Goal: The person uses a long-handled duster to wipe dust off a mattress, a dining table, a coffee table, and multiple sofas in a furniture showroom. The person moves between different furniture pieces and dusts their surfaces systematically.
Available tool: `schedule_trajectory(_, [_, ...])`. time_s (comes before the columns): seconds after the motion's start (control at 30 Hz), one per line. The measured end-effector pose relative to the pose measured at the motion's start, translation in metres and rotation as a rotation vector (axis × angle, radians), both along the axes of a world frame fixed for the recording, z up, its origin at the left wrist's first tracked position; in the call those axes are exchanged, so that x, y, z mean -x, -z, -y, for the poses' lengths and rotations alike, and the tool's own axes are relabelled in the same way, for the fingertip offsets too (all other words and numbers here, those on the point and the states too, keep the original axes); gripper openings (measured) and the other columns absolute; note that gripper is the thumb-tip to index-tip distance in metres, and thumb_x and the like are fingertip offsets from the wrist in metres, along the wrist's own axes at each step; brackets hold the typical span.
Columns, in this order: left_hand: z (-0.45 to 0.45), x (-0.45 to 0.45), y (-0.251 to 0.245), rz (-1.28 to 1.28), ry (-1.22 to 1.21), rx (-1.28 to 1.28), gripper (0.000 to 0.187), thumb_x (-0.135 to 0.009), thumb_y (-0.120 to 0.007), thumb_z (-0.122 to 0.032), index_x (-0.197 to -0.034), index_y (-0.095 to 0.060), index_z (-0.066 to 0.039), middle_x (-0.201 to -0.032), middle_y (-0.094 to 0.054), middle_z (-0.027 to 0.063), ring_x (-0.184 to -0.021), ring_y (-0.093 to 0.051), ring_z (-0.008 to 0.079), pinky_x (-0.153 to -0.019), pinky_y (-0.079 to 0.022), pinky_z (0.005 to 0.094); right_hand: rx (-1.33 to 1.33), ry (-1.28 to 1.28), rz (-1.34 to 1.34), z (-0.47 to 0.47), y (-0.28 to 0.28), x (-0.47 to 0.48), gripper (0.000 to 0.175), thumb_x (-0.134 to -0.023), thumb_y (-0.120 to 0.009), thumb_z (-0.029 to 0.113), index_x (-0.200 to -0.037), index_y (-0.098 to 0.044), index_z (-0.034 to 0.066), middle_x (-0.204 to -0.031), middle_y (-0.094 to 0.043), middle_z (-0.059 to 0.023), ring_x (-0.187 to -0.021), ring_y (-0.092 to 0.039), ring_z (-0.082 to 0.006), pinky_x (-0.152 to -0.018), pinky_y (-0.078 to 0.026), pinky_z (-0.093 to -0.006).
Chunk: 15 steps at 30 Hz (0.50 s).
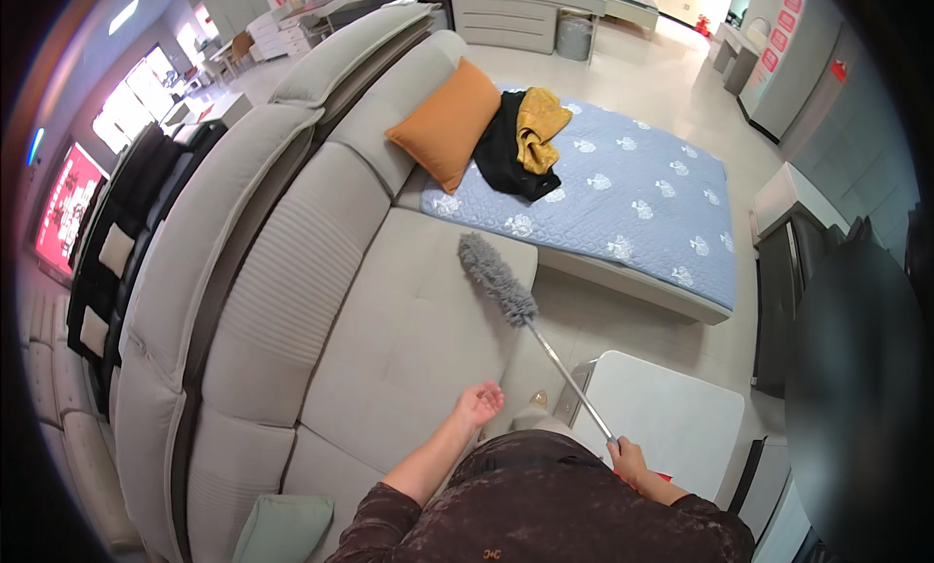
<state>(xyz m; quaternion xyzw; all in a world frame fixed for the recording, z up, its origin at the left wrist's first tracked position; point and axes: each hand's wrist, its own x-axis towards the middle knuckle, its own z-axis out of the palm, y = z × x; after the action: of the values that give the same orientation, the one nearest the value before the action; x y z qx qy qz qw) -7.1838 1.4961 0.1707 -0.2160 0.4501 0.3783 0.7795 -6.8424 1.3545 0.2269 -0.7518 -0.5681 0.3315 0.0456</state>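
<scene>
My right hand (629,458) grips the handle end of a duster with a long metal pole (569,380). Its fluffy grey head (498,278) is over the front part of a light grey sofa seat (408,300); whether it touches the fabric I cannot tell. My left hand (481,404) hangs free near the seat's front edge, palm turned up and fingers loosely curled, holding nothing. Farther along the sofa, a blue patterned quilted cover (657,205) lies over the chaise part. An orange cushion (449,125) leans there beside a black garment (503,154) and a mustard-yellow cloth (541,129).
A white-topped low table (657,417) stands close by on my right. The sofa's padded backrest (284,286) curves along the left, with a pale green cushion (284,530) near me. Farther off are a grey drawer cabinet (503,24), a waste bin (574,37) and a black sofa (135,242).
</scene>
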Motion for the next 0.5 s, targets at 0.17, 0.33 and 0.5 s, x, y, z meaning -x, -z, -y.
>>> schedule_trajectory(0.17, [-0.037,-0.039,0.007,-0.070,0.196,0.028,0.024,-0.079,-0.044,-0.013,-0.100,-0.045,-0.001,-0.099,-0.046,0.0161,-0.091,-0.046,0.0314,-0.082,-0.039,0.0418,0.013,-0.079,-0.096,-0.024,-0.014,-0.010,0.032,-0.078,-0.049,0.034,-0.074,-0.046,0.0021,-0.059,-0.052,-0.0194,-0.058,-0.050,-0.0384,-0.052,-0.039,-0.0444])
schedule_trajectory(0.33, [-0.074,-0.095,-0.016,-0.158,0.289,0.031,0.024,-0.080,-0.043,-0.013,-0.101,-0.043,-0.001,-0.106,-0.043,0.0176,-0.101,-0.042,0.0336,-0.089,-0.033,0.0449,-0.063,-0.122,-0.246,-0.075,-0.015,-0.014,0.031,-0.076,-0.052,0.033,-0.071,-0.049,0.0026,-0.058,-0.051,-0.0199,-0.057,-0.050,-0.0375,-0.051,-0.040,-0.0420])
schedule_trajectory(0.5, [-0.110,-0.118,-0.019,-0.005,0.236,-0.109,0.016,-0.079,-0.044,-0.014,-0.091,-0.046,-0.003,-0.103,-0.046,0.0174,-0.102,-0.042,0.0326,-0.089,-0.033,0.0468,-0.092,-0.158,-0.328,-0.126,-0.009,-0.012,0.030,-0.076,-0.052,0.031,-0.071,-0.049,0.0019,-0.059,-0.051,-0.0201,-0.057,-0.050,-0.0371,-0.050,-0.039,-0.0412])
